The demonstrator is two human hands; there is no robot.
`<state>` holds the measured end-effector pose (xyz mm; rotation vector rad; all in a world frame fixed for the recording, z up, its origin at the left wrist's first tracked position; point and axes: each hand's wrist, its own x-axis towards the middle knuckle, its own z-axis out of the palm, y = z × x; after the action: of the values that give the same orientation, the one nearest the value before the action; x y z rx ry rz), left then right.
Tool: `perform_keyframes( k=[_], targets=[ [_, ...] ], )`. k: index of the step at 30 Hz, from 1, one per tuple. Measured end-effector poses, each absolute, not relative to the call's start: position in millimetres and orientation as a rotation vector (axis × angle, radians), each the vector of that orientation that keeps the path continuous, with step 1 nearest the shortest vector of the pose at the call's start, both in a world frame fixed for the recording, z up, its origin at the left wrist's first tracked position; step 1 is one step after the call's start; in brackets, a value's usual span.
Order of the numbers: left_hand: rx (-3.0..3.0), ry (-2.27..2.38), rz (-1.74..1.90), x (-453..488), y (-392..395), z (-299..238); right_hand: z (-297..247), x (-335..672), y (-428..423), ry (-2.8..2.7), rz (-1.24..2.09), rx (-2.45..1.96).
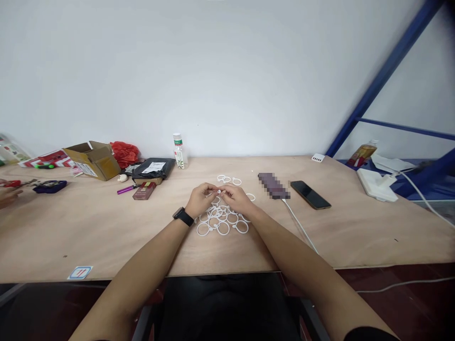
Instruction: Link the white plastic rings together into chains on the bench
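My left hand [202, 199], with a black watch on its wrist, and my right hand [235, 198] meet over the middle of the table. Their fingertips pinch a white plastic ring [219, 192] between them; only a small white bit of it shows, the rest is hidden by the fingers. Under and in front of both hands lies a loose pile of several white rings [223, 234], thin and round with small knobs, some overlapping. Just beyond the fingertips rest a few more white rings [237, 184]. Another white ring [251, 194] lies beside my right hand.
To the right are a phone [311, 194], a blurred-out purple object [273, 185] with a white cable, and a white stand [377, 185]. Behind stands a plastic bottle [180, 154]. Leftward lie a dark red box [144, 191], a black parcel [154, 169], and a cardboard box [94, 161]. Another person's hand [9, 195] shows far left.
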<state>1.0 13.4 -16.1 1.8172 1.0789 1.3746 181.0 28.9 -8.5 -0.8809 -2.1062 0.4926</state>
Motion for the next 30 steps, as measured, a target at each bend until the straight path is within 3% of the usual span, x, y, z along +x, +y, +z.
perform_keyframes(
  k=[14, 19, 24, 30],
  targets=[
    [1.95, 0.973, 1.322, 11.3, 3.0, -12.4, -7.6, 181.4, 28.3, -2.051, 0.552, -0.943],
    [2.145, 1.354, 1.366, -5.9, 10.5, -6.4, -7.3, 189.7, 34.9, -1.921, 0.379, -1.026],
    [2.223, 1.863, 0.938, -29.5, 20.9, -11.4, -11.3, 201.5, 45.9, -1.919, 0.296, -1.212],
    [2.305, 1.947, 0.588, -28.1, 19.1, -20.0, -16.7, 198.5, 44.8, -2.039, 0.341, -1.156]
  ],
)
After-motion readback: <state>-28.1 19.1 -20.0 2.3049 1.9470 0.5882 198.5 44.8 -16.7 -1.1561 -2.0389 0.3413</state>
